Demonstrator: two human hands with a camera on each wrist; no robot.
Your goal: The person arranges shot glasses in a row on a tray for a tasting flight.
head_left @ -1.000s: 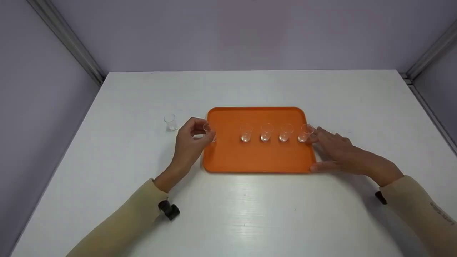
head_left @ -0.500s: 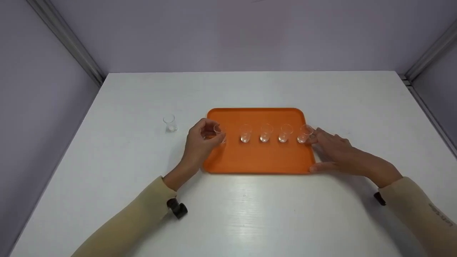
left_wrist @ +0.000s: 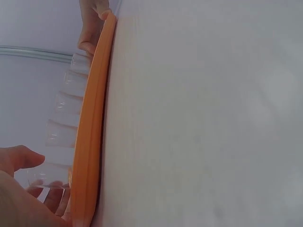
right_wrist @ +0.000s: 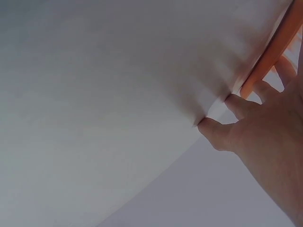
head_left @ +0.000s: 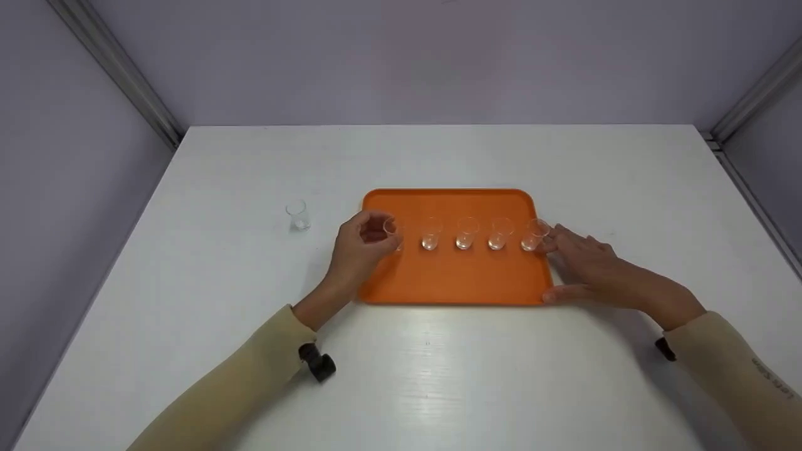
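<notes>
Gripping a small glass (head_left: 392, 230), left hand (head_left: 360, 250) over tray (head_left: 451, 282).

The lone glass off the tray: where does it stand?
In the head view, the lone glass stands on the white table, left of the orange tray and apart from the left hand.
</notes>
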